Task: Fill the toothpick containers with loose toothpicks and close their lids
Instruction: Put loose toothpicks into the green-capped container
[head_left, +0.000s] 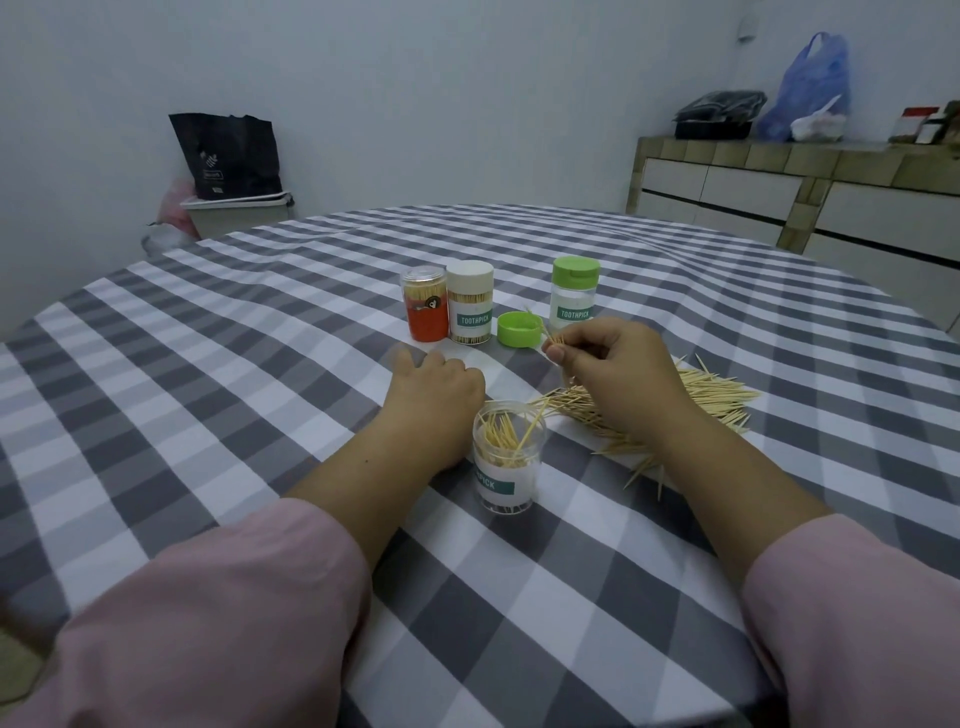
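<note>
Right hand (618, 364) pinches a few thin wooden toothpicks (551, 340) beyond the open clear plastic container (508, 457); left hand (434, 387) rests curled, empty, beside it. Align tips before dropping in.

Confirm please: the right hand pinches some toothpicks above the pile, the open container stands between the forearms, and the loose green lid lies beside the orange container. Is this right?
One detail is wrong. In the head view the loose green lid lies between the white-lidded container and the green-lidded container, not beside the orange container. The rest holds.
</note>
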